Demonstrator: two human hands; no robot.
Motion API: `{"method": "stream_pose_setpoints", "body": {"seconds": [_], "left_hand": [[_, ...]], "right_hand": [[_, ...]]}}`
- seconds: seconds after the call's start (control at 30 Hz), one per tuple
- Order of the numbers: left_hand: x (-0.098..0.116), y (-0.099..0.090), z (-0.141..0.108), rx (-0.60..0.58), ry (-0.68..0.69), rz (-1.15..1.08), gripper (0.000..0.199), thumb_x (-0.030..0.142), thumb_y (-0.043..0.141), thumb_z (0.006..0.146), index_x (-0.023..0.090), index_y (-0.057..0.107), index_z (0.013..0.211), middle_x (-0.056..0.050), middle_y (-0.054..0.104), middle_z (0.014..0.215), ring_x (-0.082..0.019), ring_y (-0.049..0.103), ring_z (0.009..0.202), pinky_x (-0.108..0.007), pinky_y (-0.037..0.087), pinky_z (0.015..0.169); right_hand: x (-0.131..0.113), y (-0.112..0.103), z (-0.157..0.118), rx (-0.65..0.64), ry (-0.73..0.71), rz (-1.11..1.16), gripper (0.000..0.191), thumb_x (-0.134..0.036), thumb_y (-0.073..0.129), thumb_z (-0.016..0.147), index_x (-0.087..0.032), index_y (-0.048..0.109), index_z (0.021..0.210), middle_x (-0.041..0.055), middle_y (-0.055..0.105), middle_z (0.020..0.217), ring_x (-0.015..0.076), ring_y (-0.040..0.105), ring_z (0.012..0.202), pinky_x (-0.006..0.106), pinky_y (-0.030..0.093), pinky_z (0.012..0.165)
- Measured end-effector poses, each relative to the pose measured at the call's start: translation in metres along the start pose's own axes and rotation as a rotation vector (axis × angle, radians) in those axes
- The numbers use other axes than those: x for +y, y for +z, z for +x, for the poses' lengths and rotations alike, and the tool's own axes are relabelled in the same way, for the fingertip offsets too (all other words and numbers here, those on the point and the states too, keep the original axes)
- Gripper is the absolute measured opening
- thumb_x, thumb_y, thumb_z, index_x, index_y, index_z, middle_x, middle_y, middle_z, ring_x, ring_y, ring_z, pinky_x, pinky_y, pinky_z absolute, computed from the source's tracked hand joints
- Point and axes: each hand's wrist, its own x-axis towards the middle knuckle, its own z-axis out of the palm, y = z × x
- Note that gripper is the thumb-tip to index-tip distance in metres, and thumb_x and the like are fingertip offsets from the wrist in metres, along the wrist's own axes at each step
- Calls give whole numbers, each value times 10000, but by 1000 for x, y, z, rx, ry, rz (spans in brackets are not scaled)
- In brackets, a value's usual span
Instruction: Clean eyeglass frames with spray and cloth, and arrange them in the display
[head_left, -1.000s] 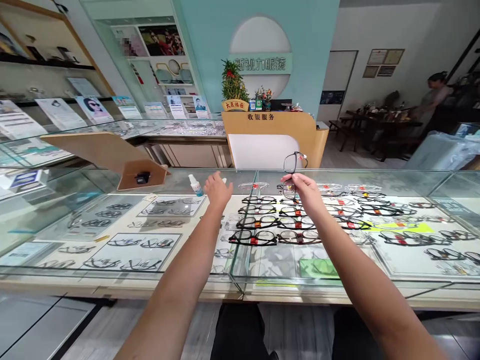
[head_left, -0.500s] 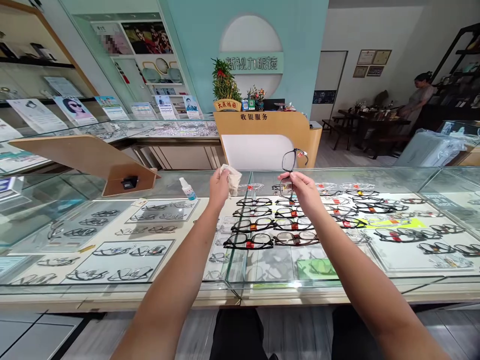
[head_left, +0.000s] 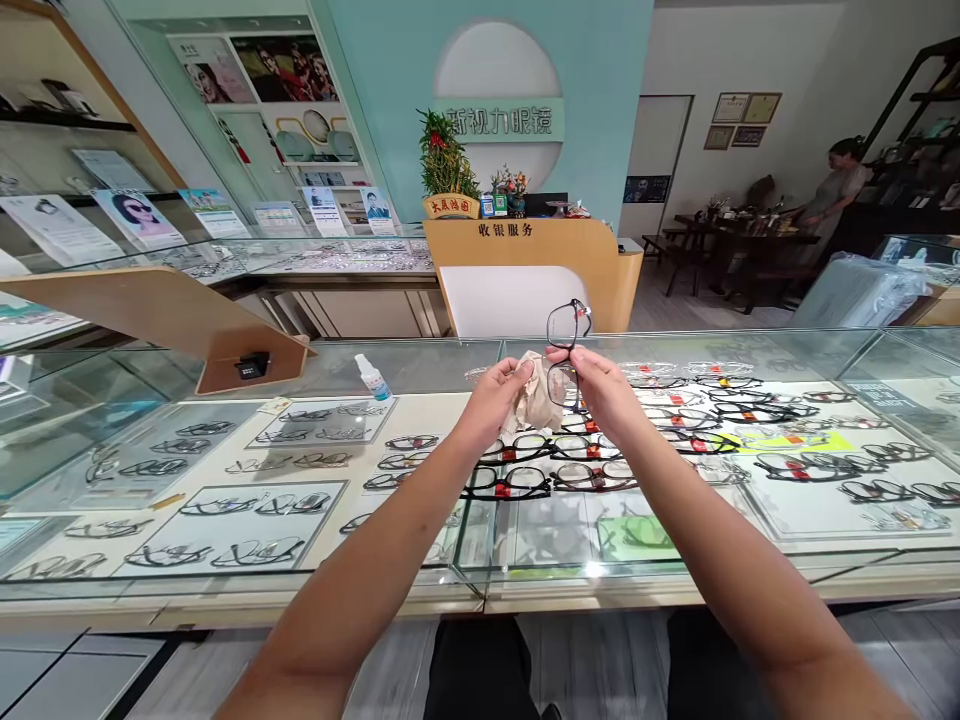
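My right hand (head_left: 594,392) is shut on a pair of dark-framed eyeglasses (head_left: 568,348), held upright above the glass counter top. My left hand (head_left: 491,392) grips a crumpled beige cleaning cloth (head_left: 534,398), which sits against the lower part of the eyeglasses. The cloth and fingers hide part of the frame. A small spray bottle with a white cap and blue label (head_left: 373,378) stands on the glass to the left of my hands.
Rows of eyeglasses lie inside the glass display counter (head_left: 787,350) below my hands. A tan angled stand (head_left: 150,320) rises at the left, and a wooden cashier desk (head_left: 525,240) stands behind. Far right, a person (head_left: 832,200) stands by a dark table.
My left hand has moved right, bringing the cloth from beside the bottle up against the eyeglasses. My right hand has shifted slightly left with the eyeglasses.
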Motion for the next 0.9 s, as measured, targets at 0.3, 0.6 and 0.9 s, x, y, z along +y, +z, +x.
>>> {"method": "stream_pose_setpoints", "body": {"seconds": [0.3, 0.6, 0.9], "left_hand": [[0, 0, -3, -249, -19, -73, 614, 636, 942, 823, 239, 733, 1241, -33, 791, 1031, -188, 770, 881, -276, 616, 777], [2, 6, -11, -315, -72, -92, 793, 492, 1041, 727, 229, 701, 1394, -28, 783, 956, -183, 743, 760, -296, 609, 718], [-2, 14, -18, -257, -2, 77, 678, 611, 1060, 626, 169, 724, 1015, -12, 726, 807, -153, 646, 671, -263, 494, 648]], "right_hand": [[9, -3, -1, 11, 39, -66, 430, -722, 842, 886, -308, 901, 985, 40, 827, 1229, 295, 702, 1304, 418, 495, 1182], [13, 6, -5, 6, 113, 37, 469, -732, 877, 840, -301, 902, 1025, 50, 866, 1179, 268, 772, 1069, 375, 611, 941], [11, 18, -9, 25, 156, 119, 512, -736, 904, 798, -279, 888, 1027, 59, 864, 1233, 284, 788, 1086, 396, 630, 941]]}}
